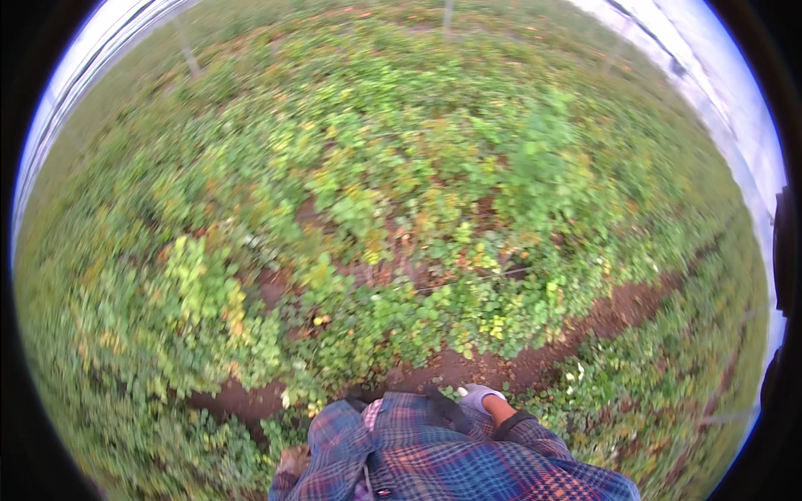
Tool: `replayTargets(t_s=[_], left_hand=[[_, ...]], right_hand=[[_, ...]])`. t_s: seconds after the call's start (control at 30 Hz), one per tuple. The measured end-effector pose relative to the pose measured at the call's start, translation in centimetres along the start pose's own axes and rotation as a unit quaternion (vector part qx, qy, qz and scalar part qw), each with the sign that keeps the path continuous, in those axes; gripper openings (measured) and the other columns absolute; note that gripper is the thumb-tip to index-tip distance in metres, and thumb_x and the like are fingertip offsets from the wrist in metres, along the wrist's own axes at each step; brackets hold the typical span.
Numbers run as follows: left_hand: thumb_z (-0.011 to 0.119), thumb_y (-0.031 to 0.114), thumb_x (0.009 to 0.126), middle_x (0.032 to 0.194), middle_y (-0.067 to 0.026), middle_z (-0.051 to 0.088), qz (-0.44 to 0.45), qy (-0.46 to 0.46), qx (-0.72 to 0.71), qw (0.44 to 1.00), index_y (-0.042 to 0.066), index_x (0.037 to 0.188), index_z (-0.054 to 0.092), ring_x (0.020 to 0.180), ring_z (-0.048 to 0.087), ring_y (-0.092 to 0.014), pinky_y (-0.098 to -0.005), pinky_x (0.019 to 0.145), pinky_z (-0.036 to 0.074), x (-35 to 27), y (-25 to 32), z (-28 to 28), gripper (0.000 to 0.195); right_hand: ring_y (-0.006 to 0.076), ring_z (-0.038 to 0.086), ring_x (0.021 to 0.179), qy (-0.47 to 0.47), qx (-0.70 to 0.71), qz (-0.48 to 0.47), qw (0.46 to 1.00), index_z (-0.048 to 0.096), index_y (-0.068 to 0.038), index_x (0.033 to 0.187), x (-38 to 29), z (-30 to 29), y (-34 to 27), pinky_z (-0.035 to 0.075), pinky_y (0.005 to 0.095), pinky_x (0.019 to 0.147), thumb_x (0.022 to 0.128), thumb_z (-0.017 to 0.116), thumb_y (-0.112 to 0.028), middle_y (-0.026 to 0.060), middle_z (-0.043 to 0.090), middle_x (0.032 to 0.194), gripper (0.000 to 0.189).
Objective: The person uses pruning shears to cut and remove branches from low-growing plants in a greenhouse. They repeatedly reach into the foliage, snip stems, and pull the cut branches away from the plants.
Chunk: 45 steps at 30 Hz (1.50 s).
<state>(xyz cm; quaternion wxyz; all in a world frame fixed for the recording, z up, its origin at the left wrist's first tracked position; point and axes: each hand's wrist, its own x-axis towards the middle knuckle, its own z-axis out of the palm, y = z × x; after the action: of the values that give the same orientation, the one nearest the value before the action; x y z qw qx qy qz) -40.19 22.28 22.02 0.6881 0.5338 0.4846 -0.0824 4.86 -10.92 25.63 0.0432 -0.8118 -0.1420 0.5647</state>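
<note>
My right hand [477,397], in a pale glove with the sleeve cuff pushed up, is close against the front of my plaid shirt [438,463]; its fingers are partly hidden, and I cannot tell whether it holds anything. On the other side, my left hand [294,460] hangs low beside the plaid sleeve, over green leaves. It looks brownish and blurred, and its fingers do not show clearly. Dense leafy bushes [401,313] with green and yellowing leaves spread out in front of me.
Bare brown soil [463,369] forms a narrow path at my feet, running up to the right. Thin wires [463,282] cross the foliage. Upright posts [188,53] stand farther off among the plants. More leafy growth [614,376] borders the path on the right.
</note>
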Motion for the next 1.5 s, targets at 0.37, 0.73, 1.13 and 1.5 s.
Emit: replayTargets(t_s=[0.37,0.73,1.13,1.5], left_hand=[[0.051,0.023,0.103,0.102,-0.0097,0.070,-0.060,0.098,0.066,0.991,0.000,0.123,0.061,0.091,0.070,-0.019,-0.0306,0.075,0.057,-6.6,-7.8,5.1,0.032],[0.045,0.016,0.103,0.122,-0.0108,0.064,-0.138,0.123,-0.265,0.946,-0.003,0.132,0.051,0.100,0.068,-0.022,-0.0334,0.085,0.054,-11.7,-13.8,11.0,0.035],[0.050,0.016,0.102,0.094,-0.0057,0.071,-0.090,0.161,-0.210,0.960,0.000,0.115,0.065,0.078,0.068,-0.015,-0.0284,0.068,0.054,-11.5,-9.4,7.4,0.026],[0.059,0.028,0.100,0.097,-0.0105,0.070,-0.020,0.198,-0.265,0.943,-0.002,0.114,0.064,0.083,0.070,-0.019,-0.0334,0.072,0.057,-6.8,-13.3,-7.2,0.033]], right_hand=[[0.0352,0.061,0.117,0.029,-0.097,-0.049,0.994,0.052,-0.007,0.138,4.0,-1.1,-0.3,0.049,0.0410,0.095,0.074,0.073,-0.038,0.0216,0.064,0.124,0.074],[0.0371,0.063,0.112,-0.005,-0.185,-0.107,0.977,0.058,-0.006,0.131,7.0,-3.2,-6.2,0.049,0.0400,0.094,0.077,0.068,-0.044,0.0208,0.065,0.122,0.067],[0.0369,0.060,0.117,-0.026,-0.229,-0.068,0.971,0.057,-0.006,0.131,6.6,-1.6,-11.0,0.047,0.0404,0.097,0.075,0.070,-0.047,0.0202,0.063,0.126,0.070],[0.0338,0.065,0.109,-0.028,-0.213,-0.042,0.976,0.057,-0.006,0.131,6.4,5.9,-20.1,0.052,0.0410,0.090,0.079,0.068,-0.039,0.0220,0.065,0.121,0.062]])
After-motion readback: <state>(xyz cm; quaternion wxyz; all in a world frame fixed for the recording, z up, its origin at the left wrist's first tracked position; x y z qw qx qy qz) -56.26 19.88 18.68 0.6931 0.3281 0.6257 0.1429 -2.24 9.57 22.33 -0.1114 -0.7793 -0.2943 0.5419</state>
